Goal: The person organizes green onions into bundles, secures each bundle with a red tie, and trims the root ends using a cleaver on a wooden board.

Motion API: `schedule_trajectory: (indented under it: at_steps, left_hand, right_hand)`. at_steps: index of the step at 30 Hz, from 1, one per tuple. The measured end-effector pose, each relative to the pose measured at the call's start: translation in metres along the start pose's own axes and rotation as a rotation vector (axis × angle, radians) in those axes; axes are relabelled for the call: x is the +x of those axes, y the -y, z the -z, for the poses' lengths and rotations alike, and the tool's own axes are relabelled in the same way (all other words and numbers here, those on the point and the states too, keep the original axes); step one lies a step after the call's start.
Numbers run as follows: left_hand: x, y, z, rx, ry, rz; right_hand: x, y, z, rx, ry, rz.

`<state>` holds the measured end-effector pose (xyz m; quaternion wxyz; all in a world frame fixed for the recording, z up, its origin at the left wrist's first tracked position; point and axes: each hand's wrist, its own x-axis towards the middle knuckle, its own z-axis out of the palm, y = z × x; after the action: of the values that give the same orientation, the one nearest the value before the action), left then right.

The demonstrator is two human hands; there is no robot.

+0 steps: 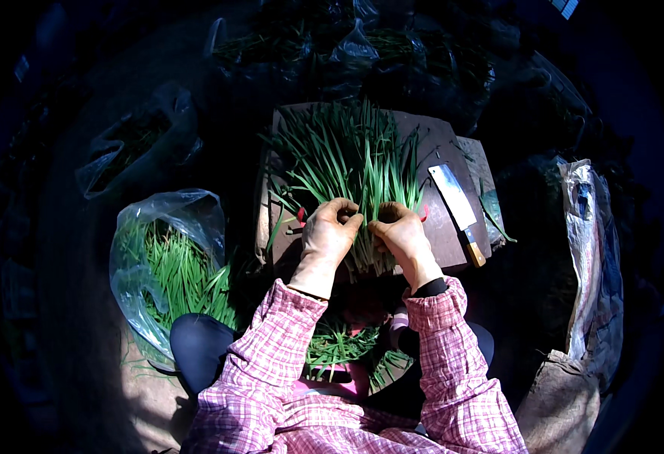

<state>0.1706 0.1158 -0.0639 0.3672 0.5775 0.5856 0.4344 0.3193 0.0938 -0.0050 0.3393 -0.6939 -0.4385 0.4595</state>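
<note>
Pinching narrowly with the left hand (332, 231) and the right hand (404, 233) at the green stalks (347, 163), spread on the brown worktop (439, 236). Probably light, bendable, perhaps slightly slippery and easy to bruise; better to take hold near the pale, firmer lower ends. On the same surface, at right, a cleaver (454, 198), lying flat. At left, a clear plastic bag (130, 291) with cut greens (173, 265). Farther back, filled bags (354, 45) in deep shade.

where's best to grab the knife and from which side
Probably by the wooden handle, coming from the near side with the right hand: the knife lies right of the greens, blade pointing away, handle nearest the person and uncovered.
</note>
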Motion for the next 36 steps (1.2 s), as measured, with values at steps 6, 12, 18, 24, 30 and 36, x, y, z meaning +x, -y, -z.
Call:
schedule_trajectory:
  at_steps: [6,12,18,24,30,36]
  left_hand:
    - [0.000,-0.020,-0.001,0.111,0.029,0.050]
    - [-0.001,-0.006,-0.002,-0.574,0.090,0.440]
    - [-0.003,0.012,0.003,-0.841,0.159,0.446]
    - [-0.008,0.031,0.003,-1.025,0.159,0.468]
    - [-0.031,0.013,0.019,-1.027,0.278,0.348]
    - [-0.061,0.010,0.077,-1.700,0.434,0.352]
  right_hand:
    - [0.001,-0.004,0.000,-0.019,0.001,0.019]
    - [0.004,-0.007,0.000,-0.092,-0.031,0.052]
    - [0.010,0.003,-0.015,-0.406,-0.124,0.089]
    - [0.011,0.014,-0.026,-0.599,-0.130,0.134]
    - [0.018,0.001,-0.026,-0.619,-0.159,0.154]
    - [0.020,0.004,-0.026,-0.615,-0.122,0.099]
